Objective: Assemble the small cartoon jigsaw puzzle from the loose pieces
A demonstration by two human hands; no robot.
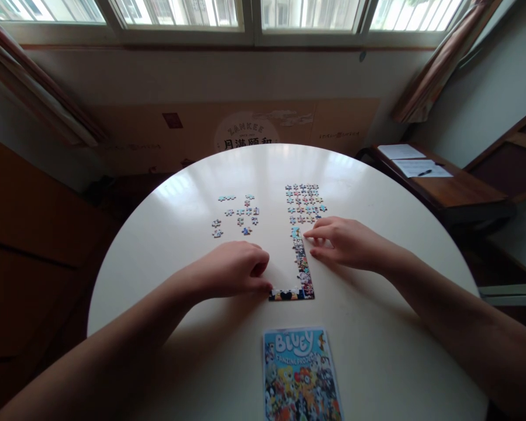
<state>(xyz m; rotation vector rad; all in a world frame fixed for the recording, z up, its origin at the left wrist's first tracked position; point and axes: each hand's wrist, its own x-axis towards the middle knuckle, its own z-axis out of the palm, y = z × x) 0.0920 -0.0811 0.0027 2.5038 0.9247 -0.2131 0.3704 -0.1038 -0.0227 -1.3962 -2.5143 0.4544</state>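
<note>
The multicoloured joined puzzle strip (304, 270) lies flat in a backward L, loose pieces (305, 200) in rows beyond, others (246, 231) scattered leftward.

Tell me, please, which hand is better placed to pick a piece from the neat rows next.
The right hand seems better placed: it is just below the rows of pieces, while the left hand is farther off, near the joined border's bottom left end.
</note>
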